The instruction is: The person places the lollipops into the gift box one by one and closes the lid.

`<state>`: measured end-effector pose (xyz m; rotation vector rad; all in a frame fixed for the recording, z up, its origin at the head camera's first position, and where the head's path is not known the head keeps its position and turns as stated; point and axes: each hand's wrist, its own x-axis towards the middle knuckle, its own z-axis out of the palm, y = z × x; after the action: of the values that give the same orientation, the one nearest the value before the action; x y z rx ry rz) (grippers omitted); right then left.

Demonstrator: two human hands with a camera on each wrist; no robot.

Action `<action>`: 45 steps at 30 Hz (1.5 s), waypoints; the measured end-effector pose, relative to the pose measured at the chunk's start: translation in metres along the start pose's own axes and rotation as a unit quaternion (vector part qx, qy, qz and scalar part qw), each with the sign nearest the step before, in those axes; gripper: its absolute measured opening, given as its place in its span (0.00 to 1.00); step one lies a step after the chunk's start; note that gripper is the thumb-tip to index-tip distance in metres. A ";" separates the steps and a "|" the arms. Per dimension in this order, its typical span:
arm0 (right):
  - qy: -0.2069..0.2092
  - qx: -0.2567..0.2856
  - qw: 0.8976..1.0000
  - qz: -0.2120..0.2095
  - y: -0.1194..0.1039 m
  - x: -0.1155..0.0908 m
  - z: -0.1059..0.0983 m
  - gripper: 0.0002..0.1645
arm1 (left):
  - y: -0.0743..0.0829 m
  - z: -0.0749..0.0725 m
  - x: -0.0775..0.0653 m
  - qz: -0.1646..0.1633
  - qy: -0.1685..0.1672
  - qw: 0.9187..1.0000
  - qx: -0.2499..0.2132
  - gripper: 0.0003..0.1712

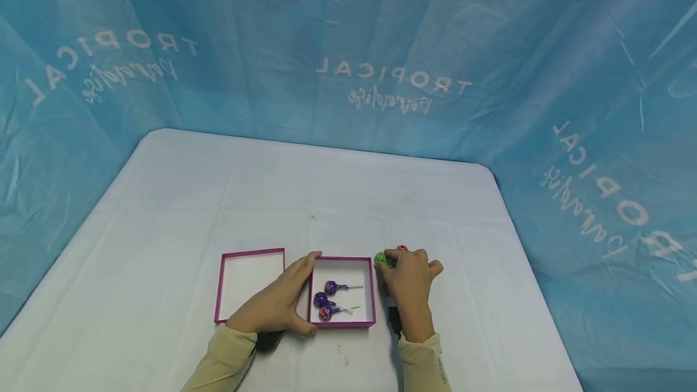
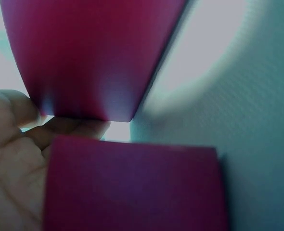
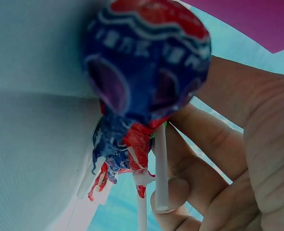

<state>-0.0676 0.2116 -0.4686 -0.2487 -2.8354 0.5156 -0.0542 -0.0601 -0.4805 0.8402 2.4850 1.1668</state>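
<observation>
My left hand [image 1: 280,298] holds the left side of a shallow pink-edged white box [image 1: 370,292], thumb at the near corner and fingers at the far one. Inside the box lie three purple-wrapped lollipops [image 1: 331,287], sticks pointing right. Just beyond the box's right wall, my right hand [image 1: 409,280] pinches a green-wrapped lollipop [image 1: 380,256] by its stick. A red-wrapped lollipop [image 1: 402,247] shows past the fingers. Close up in the right wrist view is a blue-and-red lollipop [image 3: 147,62], with others partly hidden behind it.
A matching pink-edged lid or second box half [image 1: 251,253] lies left of the box, partly under my left forearm and hand. White cloth covers the table [image 1: 327,192]. Blue printed curtains [image 1: 327,29] hang around its far and side edges.
</observation>
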 end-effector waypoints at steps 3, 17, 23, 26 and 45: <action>0.003 0.002 1.000 -0.004 0.001 0.000 0.000 0.16 | 0.000 0.000 0.000 -0.005 -0.004 1.000 0.000 0.79; 0.040 0.040 0.998 -0.034 0.002 -0.002 0.001 0.17 | 0.000 0.000 0.000 -0.007 -0.002 1.000 0.004 0.80; 0.072 0.070 0.994 -0.050 0.002 -0.003 -0.003 0.17 | 0.002 0.000 0.001 -0.007 -0.007 1.000 0.000 0.80; 0.095 0.088 0.990 -0.061 0.002 -0.004 -0.004 0.17 | 0.002 0.000 0.001 -0.006 -0.010 1.000 -0.005 0.80; 0.130 0.100 0.983 -0.087 -0.010 -0.004 -0.009 0.16 | 0.000 0.001 0.001 -0.006 -0.006 1.000 0.003 0.80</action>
<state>-0.0622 0.2048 -0.4576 -0.0266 -2.5025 0.6703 -0.0548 -0.0590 -0.4808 0.8291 2.4817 1.1487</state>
